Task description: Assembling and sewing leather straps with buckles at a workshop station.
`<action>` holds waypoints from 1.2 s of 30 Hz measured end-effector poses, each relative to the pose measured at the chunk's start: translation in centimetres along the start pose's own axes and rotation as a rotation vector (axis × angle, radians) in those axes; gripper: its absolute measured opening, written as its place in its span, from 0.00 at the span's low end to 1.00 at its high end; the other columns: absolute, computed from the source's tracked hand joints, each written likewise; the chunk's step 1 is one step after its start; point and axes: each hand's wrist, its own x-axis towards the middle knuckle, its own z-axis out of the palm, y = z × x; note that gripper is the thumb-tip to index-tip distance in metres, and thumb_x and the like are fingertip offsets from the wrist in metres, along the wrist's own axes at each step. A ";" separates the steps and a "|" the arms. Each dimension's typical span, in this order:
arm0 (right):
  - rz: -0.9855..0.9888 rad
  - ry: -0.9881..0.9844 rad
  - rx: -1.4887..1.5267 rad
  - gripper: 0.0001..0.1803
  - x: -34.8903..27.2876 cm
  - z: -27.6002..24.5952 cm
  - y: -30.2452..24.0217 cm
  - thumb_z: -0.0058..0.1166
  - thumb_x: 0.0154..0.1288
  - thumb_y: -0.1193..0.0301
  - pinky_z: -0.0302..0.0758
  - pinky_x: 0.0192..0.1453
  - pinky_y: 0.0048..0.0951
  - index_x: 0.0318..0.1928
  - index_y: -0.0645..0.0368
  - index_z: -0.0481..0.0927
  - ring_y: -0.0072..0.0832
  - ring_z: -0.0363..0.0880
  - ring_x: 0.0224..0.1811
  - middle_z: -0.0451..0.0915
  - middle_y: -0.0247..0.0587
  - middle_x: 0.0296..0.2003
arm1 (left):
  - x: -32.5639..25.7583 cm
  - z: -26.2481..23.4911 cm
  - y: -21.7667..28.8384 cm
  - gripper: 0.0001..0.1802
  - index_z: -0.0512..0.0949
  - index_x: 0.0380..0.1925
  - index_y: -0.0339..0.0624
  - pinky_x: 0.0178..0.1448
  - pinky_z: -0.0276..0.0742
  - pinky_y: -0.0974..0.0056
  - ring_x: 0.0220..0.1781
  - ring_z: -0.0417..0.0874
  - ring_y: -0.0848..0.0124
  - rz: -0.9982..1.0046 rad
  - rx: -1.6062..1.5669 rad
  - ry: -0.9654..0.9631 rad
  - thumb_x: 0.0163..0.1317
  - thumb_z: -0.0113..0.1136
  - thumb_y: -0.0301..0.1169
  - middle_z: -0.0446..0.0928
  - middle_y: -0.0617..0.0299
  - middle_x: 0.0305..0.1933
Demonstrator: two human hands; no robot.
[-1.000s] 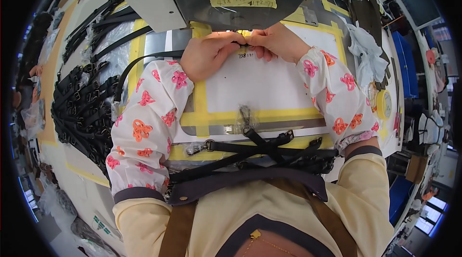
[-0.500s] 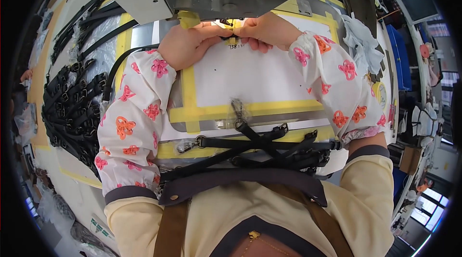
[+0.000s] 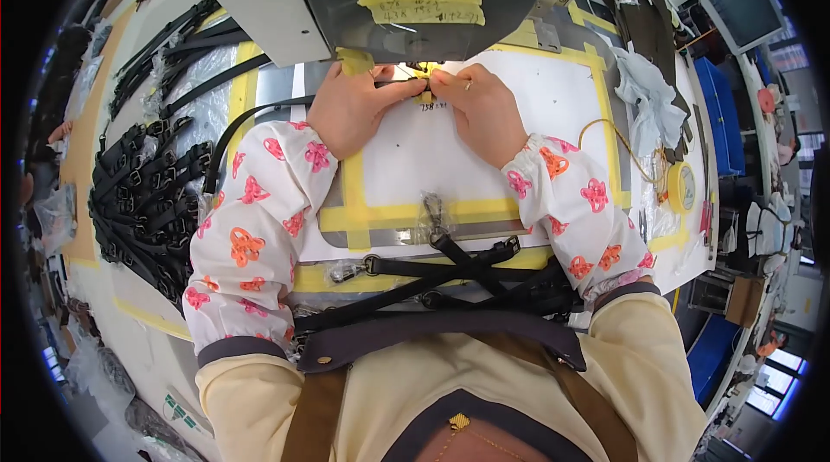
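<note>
Head view: the black strap point(image 3: 277, 105) curves in from left of the grey machine point(image 3: 424, 40) toward the lit spot below its front edge, where the left hand's point(image 3: 350, 112) grip looks clamped on it; I cannot tell whether the right hand's point(image 3: 493, 112) grip pinches too. It is probably light, bendy and tough, best held flat near its end. Compared with 0.5 s ago, the right hand sits farther out from the machine, and 1 yellow cord point(image 3: 595, 121) shows to the machine's right.

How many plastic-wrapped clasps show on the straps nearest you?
2: left clasp, at one end of a black strap; upper clasp, on the crossing strap. Others may be hidden.
</note>
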 end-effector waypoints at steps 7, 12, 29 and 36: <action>0.022 -0.099 -0.034 0.15 0.3 -0.7 -0.6 0.52 0.47 0.82 0.73 0.36 0.33 0.38 0.56 0.82 0.33 0.76 0.34 0.81 0.36 0.30 | -0.6 0.9 -0.6 0.19 0.78 0.44 0.54 0.39 0.73 0.65 0.42 0.79 0.67 0.095 -0.065 0.076 0.52 0.52 0.23 0.78 0.64 0.47; -0.010 -0.097 -0.104 0.15 1.1 -0.8 0.0 0.51 0.47 0.81 0.72 0.37 0.33 0.38 0.56 0.81 0.33 0.75 0.34 0.80 0.35 0.30 | -0.3 0.8 -1.1 0.18 0.79 0.43 0.51 0.36 0.74 0.66 0.40 0.81 0.69 0.057 -0.056 0.081 0.52 0.50 0.22 0.78 0.66 0.49; -0.017 -0.198 -0.157 0.17 1.1 -0.7 0.5 0.49 0.48 0.78 0.66 0.45 0.33 0.41 0.55 0.79 0.28 0.74 0.39 0.80 0.29 0.37 | -0.1 0.7 -1.4 0.17 0.80 0.40 0.48 0.46 0.76 0.64 0.41 0.81 0.63 0.046 -0.162 0.106 0.51 0.51 0.20 0.79 0.63 0.46; -0.033 -0.236 -0.161 0.14 1.6 -0.7 0.9 0.49 0.48 0.78 0.66 0.45 0.33 0.38 0.56 0.80 0.28 0.73 0.38 0.79 0.28 0.32 | 0.2 1.0 -1.8 0.16 0.81 0.40 0.48 0.47 0.76 0.63 0.43 0.81 0.62 0.034 -0.126 0.112 0.51 0.52 0.21 0.79 0.61 0.46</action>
